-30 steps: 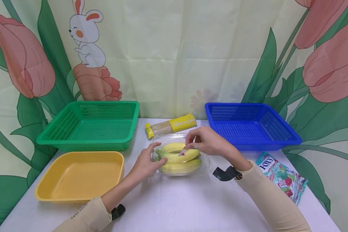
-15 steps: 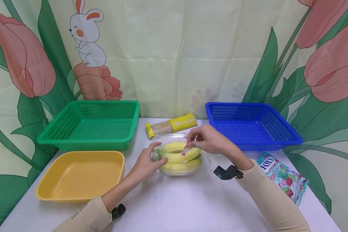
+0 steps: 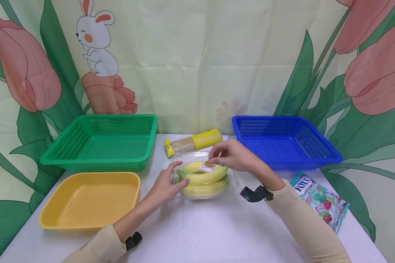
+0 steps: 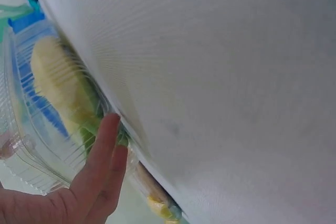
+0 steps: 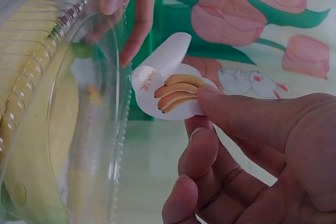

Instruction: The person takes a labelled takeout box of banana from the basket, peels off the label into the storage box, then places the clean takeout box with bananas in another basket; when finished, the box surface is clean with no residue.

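Right wrist view: right hand point(image 5: 247, 156) pinching a banana sticker point(image 5: 170, 93) just above the clear box point(image 3: 205, 177) of bananas point(image 3: 202, 174). Left hand point(image 3: 166, 184), fingers straight, steadying the box's near end on the surface. Best pressed flat, lid held firm beneath the grip.

This looks like a staged sorting set-up rather than a lived-in room. A white table point(image 3: 197, 233) stands against a printed cloth backdrop point(image 3: 197, 54) of big tulips and a cartoon rabbit point(image 3: 97, 40), which hides whatever lies behind. Three shallow containers sit in order on the table: a green basket point(image 3: 100, 142), a blue basket point(image 3: 284, 142) and a yellow tray point(image 3: 89, 199). Packaged goods lie between them, among them a sweets bag point(image 3: 319, 201) and a yellow packet point(image 3: 194, 141).
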Tool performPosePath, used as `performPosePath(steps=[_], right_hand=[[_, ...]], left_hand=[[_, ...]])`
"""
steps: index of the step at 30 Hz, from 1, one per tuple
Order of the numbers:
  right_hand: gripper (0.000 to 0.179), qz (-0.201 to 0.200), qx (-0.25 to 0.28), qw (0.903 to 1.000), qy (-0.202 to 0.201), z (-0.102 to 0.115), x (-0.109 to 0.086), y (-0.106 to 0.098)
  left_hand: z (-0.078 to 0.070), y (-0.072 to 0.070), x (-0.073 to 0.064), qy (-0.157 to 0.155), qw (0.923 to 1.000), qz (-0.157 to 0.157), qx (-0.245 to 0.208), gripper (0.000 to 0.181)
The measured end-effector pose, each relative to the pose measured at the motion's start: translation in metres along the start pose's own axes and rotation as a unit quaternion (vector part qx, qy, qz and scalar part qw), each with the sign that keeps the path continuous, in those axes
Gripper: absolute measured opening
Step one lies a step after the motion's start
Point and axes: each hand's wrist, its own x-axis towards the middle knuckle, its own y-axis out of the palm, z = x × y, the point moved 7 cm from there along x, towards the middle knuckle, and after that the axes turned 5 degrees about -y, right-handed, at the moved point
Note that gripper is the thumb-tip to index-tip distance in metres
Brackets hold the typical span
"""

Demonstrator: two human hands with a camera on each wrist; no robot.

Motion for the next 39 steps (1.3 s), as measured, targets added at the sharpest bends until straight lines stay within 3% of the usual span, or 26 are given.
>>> performPosePath(steps=[5,9,16,21,25,31,34,39], right_hand=[[0.002,0.012,0.02,0.9997,-0.011,0.003,0.005,0.006],[0.003,0.018,0.024,0.9994,-0.016,0.007,0.01,0.009],[0.005,0.019,0.027,0.9992,-0.023,0.014,0.021,0.017],[0.005,0.025,0.053,0.9979,-0.028,0.019,0.032,0.025],[0.005,0.039,0.061,0.9969,-0.031,0.026,0.041,0.035],[0.009,0.055,0.066,0.9959,-0.028,0.036,0.053,0.053],[0.009,0.061,0.066,0.9955,-0.029,0.04,0.059,0.062],[0.006,0.065,0.089,0.9927,-0.05,0.048,0.071,0.078]], left_hand=[[-0.001,-0.001,-0.002,0.019,0.9997,0.013,-0.004,0.074],[-0.002,-0.01,-0.008,0.027,0.9993,0.023,-0.013,0.078],[-0.012,-0.053,-0.027,0.011,0.9997,0.02,0.011,0.063],[-0.013,-0.087,-0.036,0.032,0.9993,0.018,0.012,0.052],[-0.001,-0.117,-0.042,0.039,0.9985,0.014,0.037,0.048],[0.026,-0.164,-0.049,0.04,0.9935,-0.033,0.102,0.051],[0.043,-0.185,-0.053,0.028,0.9899,-0.036,0.134,0.055],[0.076,-0.221,-0.06,-0.018,0.9826,-0.026,0.183,0.067]])
